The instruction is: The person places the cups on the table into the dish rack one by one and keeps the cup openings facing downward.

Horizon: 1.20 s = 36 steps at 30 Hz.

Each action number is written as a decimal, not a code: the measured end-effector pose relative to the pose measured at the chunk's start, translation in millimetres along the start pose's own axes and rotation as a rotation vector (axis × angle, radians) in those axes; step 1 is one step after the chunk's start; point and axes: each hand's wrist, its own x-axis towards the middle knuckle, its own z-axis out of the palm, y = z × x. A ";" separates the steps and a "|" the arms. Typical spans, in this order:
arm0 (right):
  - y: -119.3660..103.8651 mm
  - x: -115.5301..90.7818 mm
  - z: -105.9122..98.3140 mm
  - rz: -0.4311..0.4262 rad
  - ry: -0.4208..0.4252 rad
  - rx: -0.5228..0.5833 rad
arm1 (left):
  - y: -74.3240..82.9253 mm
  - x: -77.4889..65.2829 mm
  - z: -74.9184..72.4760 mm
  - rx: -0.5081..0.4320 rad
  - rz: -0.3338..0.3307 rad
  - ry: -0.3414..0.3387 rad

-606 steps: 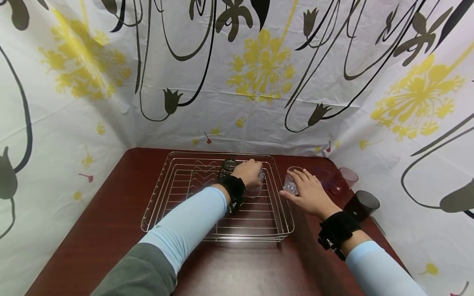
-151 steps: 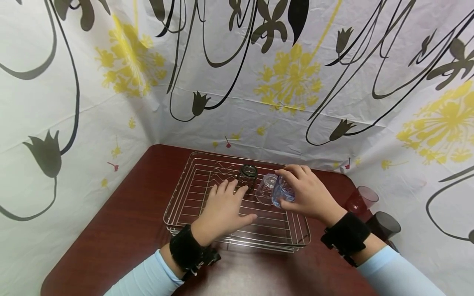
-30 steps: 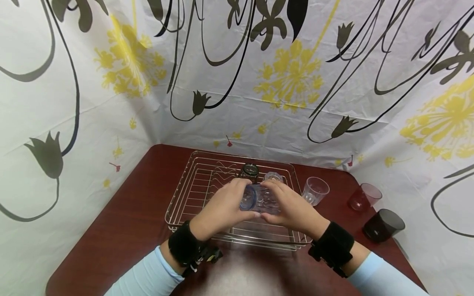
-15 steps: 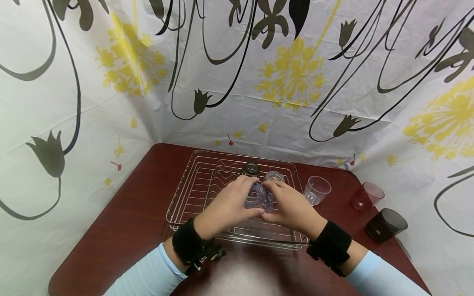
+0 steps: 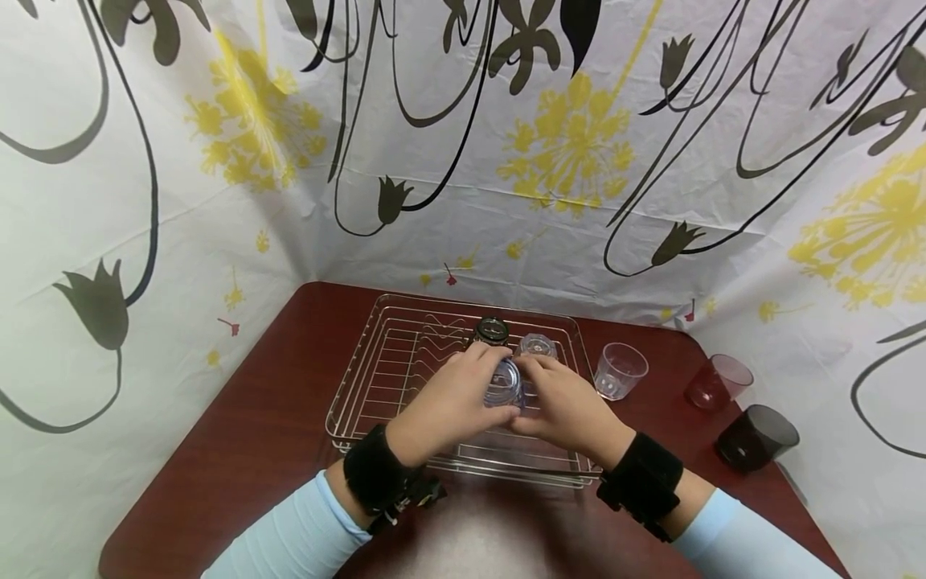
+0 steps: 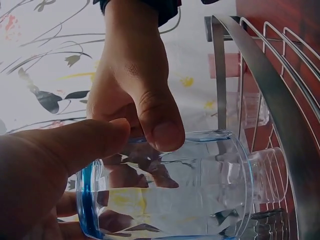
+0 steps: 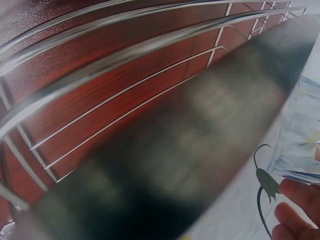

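From the head view I have both hands on a blue cup held over the wire rack: my left hand curls round it from one side, my right hand from the other, fingers bent onto its wall. Just beyond the grip, inside the rack, a dark cup and a clear cup stand upside down, close ahead of my knuckles. To the right of the grip, outside the rack on the table, sit another clear cup, then a red cup and a black cup, well apart from my hands.

On the left wrist view the blue cup lies on its side, my left thumb and the right hand's fingers pinching its wall; the rack's rim runs just beside it.

The right wrist view is mostly a blurred bar and rack wires; fingertips touch the blue cup at the edge.
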 end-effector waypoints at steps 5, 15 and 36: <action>6.0 -2.1 -1.8 -0.027 -0.015 -0.047 | 1.6 3.1 0.1 0.023 0.000 -0.020; 32.7 -12.2 -6.0 0.006 -0.061 -0.062 | 3.1 8.6 -5.5 0.075 -0.015 -0.077; 80.2 -24.9 -10.6 0.232 -0.098 -0.103 | 2.7 32.2 -10.5 0.134 -0.066 -0.170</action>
